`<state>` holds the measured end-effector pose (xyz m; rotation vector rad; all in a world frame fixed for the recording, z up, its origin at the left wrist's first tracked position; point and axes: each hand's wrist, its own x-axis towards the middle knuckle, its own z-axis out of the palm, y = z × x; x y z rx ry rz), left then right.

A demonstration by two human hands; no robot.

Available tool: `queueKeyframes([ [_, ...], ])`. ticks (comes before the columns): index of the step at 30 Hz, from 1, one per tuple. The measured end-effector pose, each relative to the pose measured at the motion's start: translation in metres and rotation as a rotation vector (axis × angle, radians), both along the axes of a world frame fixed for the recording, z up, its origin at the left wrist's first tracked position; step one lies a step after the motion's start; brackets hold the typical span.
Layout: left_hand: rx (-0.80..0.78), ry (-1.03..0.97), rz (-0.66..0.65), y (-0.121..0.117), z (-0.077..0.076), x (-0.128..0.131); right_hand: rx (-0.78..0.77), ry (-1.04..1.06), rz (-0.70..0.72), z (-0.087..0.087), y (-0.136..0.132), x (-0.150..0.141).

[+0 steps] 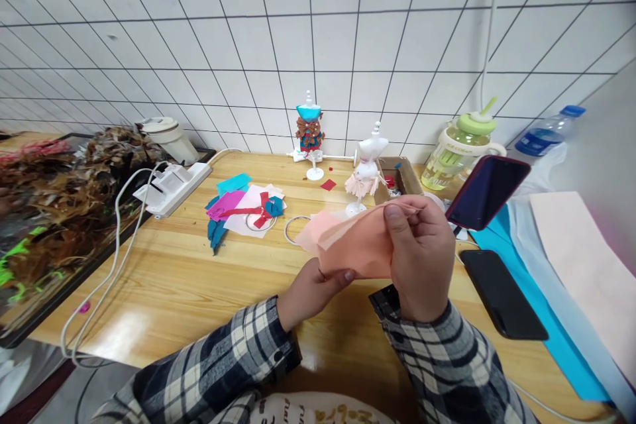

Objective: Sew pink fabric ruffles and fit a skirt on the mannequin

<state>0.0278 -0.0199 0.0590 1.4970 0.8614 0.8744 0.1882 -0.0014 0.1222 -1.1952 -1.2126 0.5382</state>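
Note:
A folded sheet of peach crepe paper [358, 243] is held between my two hands over the table. My left hand [313, 291] pinches its lower edge, thumb in front and the other fingers hidden behind. My right hand [422, 252] grips its upper right edge between thumb and fingers. Just beyond the paper stands a small white dress form [371, 149] with a pale pink fringed skirt. Farther back, a second dress form [309, 127] wears a blue top and a brown and red ruffled piece. Coloured paper scraps [231, 205] lie to the left, beside a metal ring [294, 230].
A power strip [173, 187] with a looping white cable sits at left, near a tray of brown tangled material [94, 192]. On the right are a propped phone [487, 191], a black phone [503, 293], a green-lidded cup [454, 152], a water bottle [549, 132] and paper sheets [586, 265].

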Motion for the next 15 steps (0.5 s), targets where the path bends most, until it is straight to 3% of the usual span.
queueKeyframes([
  [5,-0.054,0.084,-0.018,0.0,-0.009,-0.002,0.03,0.064,-0.059,0.001,0.004,0.005],
  [11,-0.063,0.057,-0.126,0.003,-0.001,-0.016,0.02,0.081,-0.074,-0.001,0.01,0.008],
  [15,-0.06,-0.002,-0.04,0.006,0.0,-0.017,0.008,0.071,-0.044,-0.002,0.007,0.004],
])
